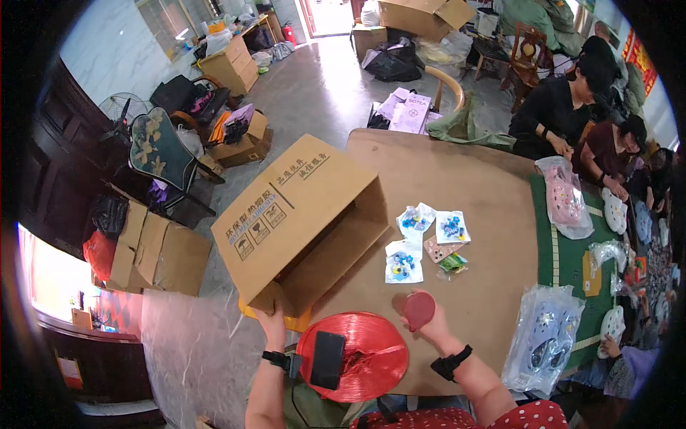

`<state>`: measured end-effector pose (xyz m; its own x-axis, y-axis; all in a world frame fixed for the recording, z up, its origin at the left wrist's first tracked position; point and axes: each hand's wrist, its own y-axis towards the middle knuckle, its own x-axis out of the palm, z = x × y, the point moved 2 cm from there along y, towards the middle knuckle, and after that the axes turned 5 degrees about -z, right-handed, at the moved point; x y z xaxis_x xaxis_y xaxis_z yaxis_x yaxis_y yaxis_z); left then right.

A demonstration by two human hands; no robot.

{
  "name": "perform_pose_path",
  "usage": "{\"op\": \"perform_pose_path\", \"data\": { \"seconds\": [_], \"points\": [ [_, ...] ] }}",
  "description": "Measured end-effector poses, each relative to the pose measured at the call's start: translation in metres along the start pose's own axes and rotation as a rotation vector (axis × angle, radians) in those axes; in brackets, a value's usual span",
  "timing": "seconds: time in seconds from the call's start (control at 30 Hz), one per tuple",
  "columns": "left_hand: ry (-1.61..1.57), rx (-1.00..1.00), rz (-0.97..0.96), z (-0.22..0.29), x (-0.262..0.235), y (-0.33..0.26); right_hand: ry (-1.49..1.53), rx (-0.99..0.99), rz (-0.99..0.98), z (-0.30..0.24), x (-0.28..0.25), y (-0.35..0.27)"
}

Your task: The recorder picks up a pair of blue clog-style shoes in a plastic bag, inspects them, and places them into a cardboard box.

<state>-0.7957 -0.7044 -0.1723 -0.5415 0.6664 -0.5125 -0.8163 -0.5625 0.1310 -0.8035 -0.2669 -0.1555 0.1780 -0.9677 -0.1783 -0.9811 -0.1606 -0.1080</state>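
The table [493, 186] is round and tan; a green mat covers its 3 o'clock side. A large cardboard box [300, 214] lies on its side at the table's 9 o'clock edge, opening facing the centre, probably so the inside can be reached. The left hand [271, 314] grips the box's lower near corner, fingers closed over the edge, apparently steadying it. A red spool of twine [354, 354] with a black phone on top lies at 6 o'clock, between the forearms. The right hand [429, 322] is closed around a small dark-red disc [418, 309], just right of the spool. Small packets of charms [425, 243] lie at centre, at 12 o'clock from the right hand, apart from both hands.
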Motion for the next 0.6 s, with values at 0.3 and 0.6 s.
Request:
{"op": "perform_pose_path", "data": {
  "seconds": [0.3, 0.6],
  "points": [
    [-0.022, 0.116, 0.299, 0.035, -0.011, 0.11, -0.011, -0.013, 0.001, -0.014, -0.001, 0.0],
    [-0.134, 0.155, 0.519, 0.084, -0.008, 0.148, 0.032, 0.047, 0.026, -0.009, -0.007, -0.002]
  ]
}}
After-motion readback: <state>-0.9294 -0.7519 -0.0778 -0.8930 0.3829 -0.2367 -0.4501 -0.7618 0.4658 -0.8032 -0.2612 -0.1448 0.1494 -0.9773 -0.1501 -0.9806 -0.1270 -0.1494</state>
